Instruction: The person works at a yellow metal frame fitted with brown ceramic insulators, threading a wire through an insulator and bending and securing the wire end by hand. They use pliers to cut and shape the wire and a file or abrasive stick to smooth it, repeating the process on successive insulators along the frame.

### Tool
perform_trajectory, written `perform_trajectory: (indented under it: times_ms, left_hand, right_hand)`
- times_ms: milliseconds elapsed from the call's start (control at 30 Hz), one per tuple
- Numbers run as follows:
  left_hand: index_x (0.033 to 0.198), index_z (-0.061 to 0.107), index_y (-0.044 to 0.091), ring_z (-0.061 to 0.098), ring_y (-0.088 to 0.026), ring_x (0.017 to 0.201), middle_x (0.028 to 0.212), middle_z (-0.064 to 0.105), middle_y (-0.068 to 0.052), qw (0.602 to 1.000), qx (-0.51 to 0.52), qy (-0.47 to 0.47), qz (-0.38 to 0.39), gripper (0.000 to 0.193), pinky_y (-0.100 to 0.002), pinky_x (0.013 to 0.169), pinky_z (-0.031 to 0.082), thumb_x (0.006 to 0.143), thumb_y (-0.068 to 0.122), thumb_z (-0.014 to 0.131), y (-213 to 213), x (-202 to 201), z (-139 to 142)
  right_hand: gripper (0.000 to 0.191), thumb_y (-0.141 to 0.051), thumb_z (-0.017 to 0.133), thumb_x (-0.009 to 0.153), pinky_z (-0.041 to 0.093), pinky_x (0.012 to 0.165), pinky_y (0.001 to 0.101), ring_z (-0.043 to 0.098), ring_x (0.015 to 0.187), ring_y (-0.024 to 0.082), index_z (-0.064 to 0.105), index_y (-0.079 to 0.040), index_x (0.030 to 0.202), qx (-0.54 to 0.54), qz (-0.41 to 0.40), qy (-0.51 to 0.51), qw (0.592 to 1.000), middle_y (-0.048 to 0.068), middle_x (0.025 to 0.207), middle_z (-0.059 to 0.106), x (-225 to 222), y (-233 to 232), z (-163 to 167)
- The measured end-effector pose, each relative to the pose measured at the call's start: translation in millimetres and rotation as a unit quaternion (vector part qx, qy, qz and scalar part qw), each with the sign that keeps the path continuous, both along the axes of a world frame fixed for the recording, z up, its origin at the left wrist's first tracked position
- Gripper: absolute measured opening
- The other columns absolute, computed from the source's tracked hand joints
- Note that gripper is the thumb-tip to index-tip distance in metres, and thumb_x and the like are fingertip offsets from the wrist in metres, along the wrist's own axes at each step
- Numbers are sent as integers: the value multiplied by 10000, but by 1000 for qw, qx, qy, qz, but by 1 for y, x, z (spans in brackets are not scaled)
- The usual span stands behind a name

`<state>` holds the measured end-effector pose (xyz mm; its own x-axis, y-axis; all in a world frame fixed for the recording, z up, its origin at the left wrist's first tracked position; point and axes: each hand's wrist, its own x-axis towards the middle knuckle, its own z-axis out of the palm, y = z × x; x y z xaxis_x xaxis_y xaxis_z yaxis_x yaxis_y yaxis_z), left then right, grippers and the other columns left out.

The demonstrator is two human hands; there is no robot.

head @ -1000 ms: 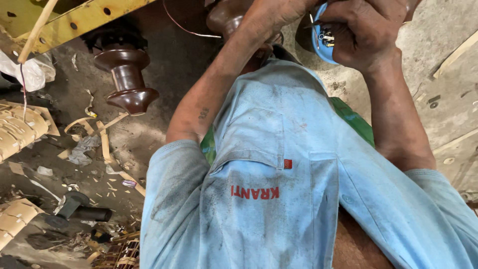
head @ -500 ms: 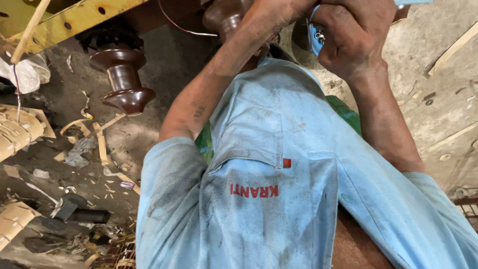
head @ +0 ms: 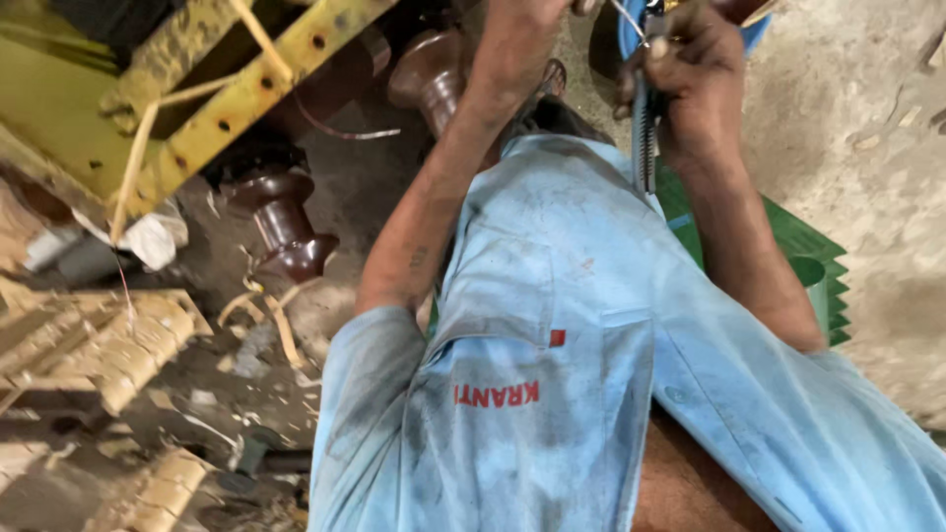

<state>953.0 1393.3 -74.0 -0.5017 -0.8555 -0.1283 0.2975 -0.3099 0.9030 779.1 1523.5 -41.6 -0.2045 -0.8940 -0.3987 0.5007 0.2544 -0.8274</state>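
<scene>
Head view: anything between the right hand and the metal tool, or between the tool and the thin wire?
Nothing visible. The right hand is already closed around the metal tool, and the thin wire meets the tool's top. The left hand is mostly cut off by the frame edge.

Materials and finishes around the raised hands.
Showing glossy brown glazed ceramic on the insulator (head: 286, 222); chipped, matt yellow paint over the drilled metal frame (head: 266, 74); soft, soiled, matt blue cloth on the shirt (head: 552, 325); ridged green plastic on the corrugated piece (head: 823, 271); thin bright metal wire (head: 626, 20) and a blue-handled tool (head: 645, 118) in the right hand (head: 690, 74); rough, dusty grey floor (head: 867, 177).
</scene>
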Motion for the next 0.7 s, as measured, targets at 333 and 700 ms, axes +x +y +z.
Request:
perform_trajectory:
  times_ms: [333, 700]
  left_hand:
    - [947, 676, 4, 685, -114, 697, 795, 705, -48, 994, -83, -25, -60, 301, -281, 614, 555, 1033, 290, 713, 3, -33, 23]
    - [1122, 627, 19, 641, -106, 768, 909, 683, -41, 995, -97, -2, -16, 217, -273, 710, 541, 1036, 183, 740, 11, -35, 18]
  right_hand:
    - [202, -206, 646, 1084, 430, 622, 343, 534, 643, 225, 624, -30, 1180, -12, -33, -292, 956, 106, 775, 582, 15, -9, 22]
    - [230, -184, 640, 1074, 448, 614, 329, 548, 677, 188, 626, 22, 1176, -7, -71, -296, 953, 94, 801, 584, 28, 7, 30]
